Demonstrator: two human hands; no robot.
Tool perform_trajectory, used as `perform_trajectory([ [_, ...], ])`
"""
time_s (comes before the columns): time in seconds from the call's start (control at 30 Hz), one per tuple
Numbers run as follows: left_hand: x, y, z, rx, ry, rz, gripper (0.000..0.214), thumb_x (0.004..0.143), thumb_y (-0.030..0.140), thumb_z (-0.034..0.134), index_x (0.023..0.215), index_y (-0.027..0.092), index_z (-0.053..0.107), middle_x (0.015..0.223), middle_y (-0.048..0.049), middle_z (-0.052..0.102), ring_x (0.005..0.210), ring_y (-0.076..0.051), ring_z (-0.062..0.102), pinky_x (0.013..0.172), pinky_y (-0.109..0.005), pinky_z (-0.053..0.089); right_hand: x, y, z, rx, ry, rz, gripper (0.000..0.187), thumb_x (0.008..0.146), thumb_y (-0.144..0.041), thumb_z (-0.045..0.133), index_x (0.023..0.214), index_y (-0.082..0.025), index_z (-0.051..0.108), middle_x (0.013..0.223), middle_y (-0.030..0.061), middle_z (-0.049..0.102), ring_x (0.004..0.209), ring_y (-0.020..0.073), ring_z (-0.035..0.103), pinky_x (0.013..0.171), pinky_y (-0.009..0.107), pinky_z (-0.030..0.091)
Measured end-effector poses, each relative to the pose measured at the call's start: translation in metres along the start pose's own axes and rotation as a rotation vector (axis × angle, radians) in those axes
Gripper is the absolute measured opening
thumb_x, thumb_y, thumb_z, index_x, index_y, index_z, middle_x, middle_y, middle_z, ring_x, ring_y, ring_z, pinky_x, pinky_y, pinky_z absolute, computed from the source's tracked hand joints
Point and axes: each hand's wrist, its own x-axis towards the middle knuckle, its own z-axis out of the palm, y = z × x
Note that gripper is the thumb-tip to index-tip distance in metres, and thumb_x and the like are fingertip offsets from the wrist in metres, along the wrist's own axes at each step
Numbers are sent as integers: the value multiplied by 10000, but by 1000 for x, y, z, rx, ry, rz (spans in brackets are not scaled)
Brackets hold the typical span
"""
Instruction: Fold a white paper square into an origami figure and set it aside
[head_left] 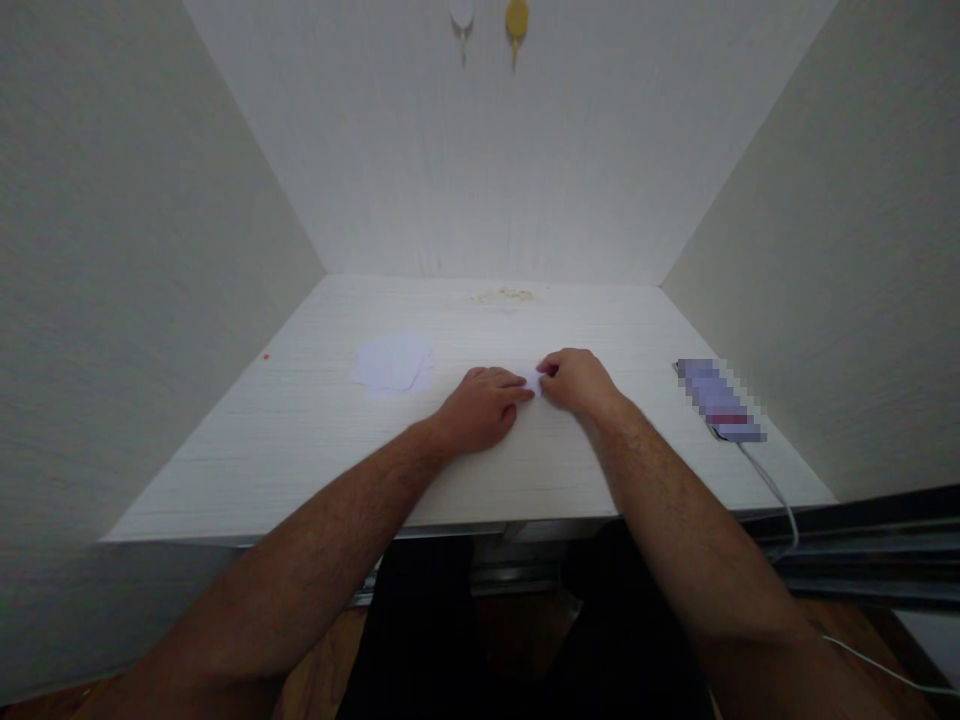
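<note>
A small piece of white paper [533,381] lies on the white desktop between my two hands, mostly covered by them. My left hand [480,408] rests on the desk with its fingers pointing right, and the fingertips hold the paper's left side down. On the other side my right hand [579,381] is curled, thumb and index finger pinched at the paper's right edge. How the paper is folded, if at all, is too small to tell. To the left, several loose white sheets [394,360] lie in an uneven, overlapping pile.
A phone-like device [718,400] with a blurred screen lies at the right, its white cable [772,485] running off the desk edge. Walls enclose the desk [300,480] on three sides. White [462,14] and yellow [517,18] hooks hang on the back wall. A red speck [266,357] sits far left.
</note>
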Motion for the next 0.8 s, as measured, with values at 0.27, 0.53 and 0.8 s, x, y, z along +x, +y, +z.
perform_trajectory([
  [0.27,0,4,-1,38,-5,6,408,881,175,434,1234,233,631,1264,-54,639,1165,-243,537,1029,-468,365,3,5,3,178,33,-13,233,689,-151,666,909,-190,731,812,27,714,715,139,612,676,264,460],
  [0.53,-1,4,0,16,-51,-4,445,886,157,392,1291,220,565,1424,-69,530,1334,-232,443,1120,-495,294,2,-1,6,247,-6,48,208,682,-136,672,881,-171,718,766,26,699,679,129,606,657,254,460],
  [0.8,-1,3,-4,-55,-69,-77,445,855,164,419,1284,204,531,1351,-88,580,1289,-224,486,1136,-520,281,-6,-6,13,110,82,5,115,751,-211,636,834,-194,713,785,32,718,709,151,616,660,267,439],
])
